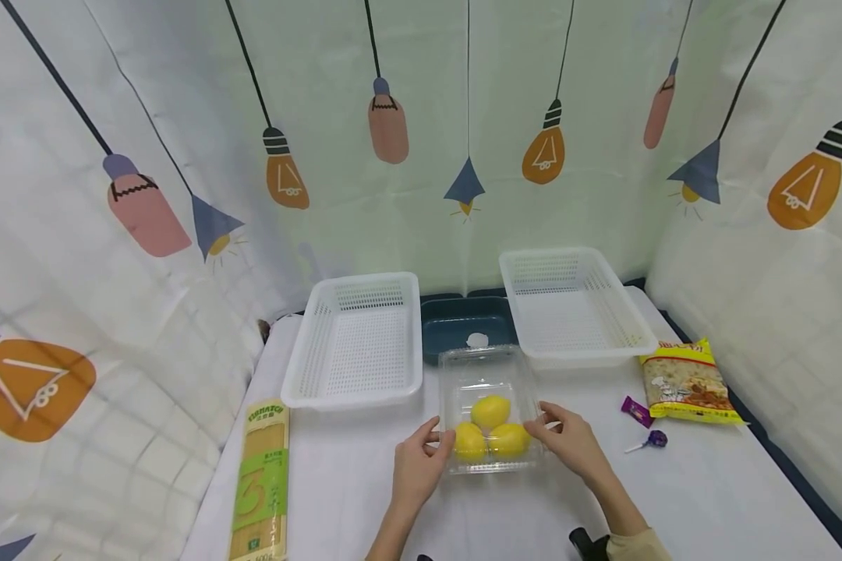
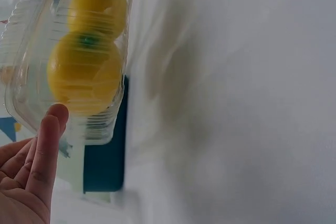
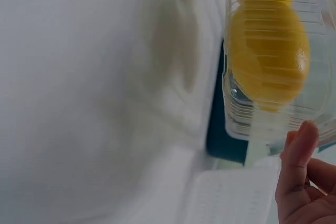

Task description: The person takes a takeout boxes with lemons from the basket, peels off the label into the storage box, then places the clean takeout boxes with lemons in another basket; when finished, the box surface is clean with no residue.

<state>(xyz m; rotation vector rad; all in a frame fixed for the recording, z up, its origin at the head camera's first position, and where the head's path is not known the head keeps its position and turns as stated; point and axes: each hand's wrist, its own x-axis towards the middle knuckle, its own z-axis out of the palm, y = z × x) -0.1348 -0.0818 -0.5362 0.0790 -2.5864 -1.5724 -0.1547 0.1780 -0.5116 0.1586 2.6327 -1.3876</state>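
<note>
Left hand (image 1: 422, 458) and right hand (image 1: 570, 441) pinch opposite sides of the box (image 1: 487, 382); lemons (image 1: 490, 411) sit inside it, the tray (image 1: 436, 326) beyond it. Apply equal, light pressure and hold the box level; uneven force could flex its walls and roll the lemons.

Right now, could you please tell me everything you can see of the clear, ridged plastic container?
The clear, ridged, rectangular container looks like thin plastic, with rounded corners. Its longer sides run away from the person, over the white cloth-covered table and in front of the dark teal rectangular tray. Three yellow lemons show through it, towards its near end. The left hand grips its left edge, the right hand its right. I cannot tell whether its lid is closed or its base lifted.
</note>
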